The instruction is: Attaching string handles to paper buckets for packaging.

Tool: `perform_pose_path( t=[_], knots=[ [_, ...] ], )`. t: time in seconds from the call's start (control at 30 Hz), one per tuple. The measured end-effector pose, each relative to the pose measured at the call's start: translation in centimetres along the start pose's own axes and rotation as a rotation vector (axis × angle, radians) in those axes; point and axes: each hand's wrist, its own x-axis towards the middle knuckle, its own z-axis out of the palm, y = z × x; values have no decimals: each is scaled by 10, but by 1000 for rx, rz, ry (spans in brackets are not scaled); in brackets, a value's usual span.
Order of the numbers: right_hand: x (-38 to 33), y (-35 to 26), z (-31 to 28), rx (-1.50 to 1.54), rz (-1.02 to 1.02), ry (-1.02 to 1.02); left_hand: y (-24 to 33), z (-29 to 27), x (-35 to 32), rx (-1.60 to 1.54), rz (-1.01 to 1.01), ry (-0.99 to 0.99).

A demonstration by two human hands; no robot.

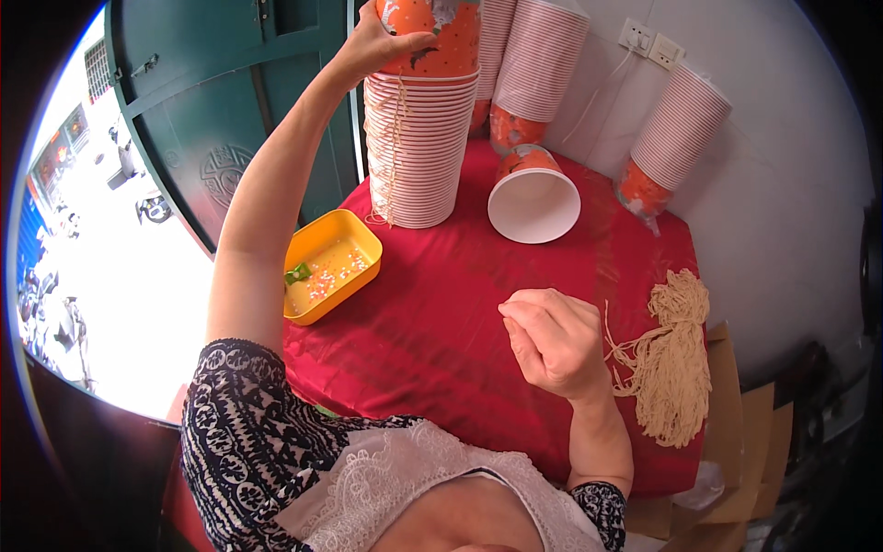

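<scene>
My left hand (382,44) reaches up and grips the orange patterned paper bucket (440,46) on top of a tall nested stack. Below it, the white rims of the stacked buckets (416,156) show, with beige strings (394,152) hanging down their left side. Over the middle of the table, my right hand (556,340) is closed, its thumb and fingers drawn together. Whatever it may hold is hidden. To its right lies a thick bundle of beige string (676,368). A single bucket (533,207) rests on its side, its white inside facing me.
A red cloth (414,322) covers the table. Near its left edge stands a yellow container (345,294) with small beads and a green piece inside. More bucket stacks (543,60) lean at the back, another (681,129) against the wall. Cardboard (750,442) stands beyond the right edge.
</scene>
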Motion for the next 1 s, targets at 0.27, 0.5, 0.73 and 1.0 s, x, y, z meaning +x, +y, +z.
perform_pose_path(
  t=[0.27,0.5,0.73,1.0],
  knots=[
    [0,-2,-4,11,-7,-8,50,7,-4,-358,90,1],
    [-1,-47,-36,-48,-124,122,53,5,-18,-363,-11,117],
    [-1,-98,-80,-25,-948,891,52,27,-58,598,100,451],
    [-47,-168,-120,138,-1653,713,157,71,-260,-225,-36,-398]
  ],
)
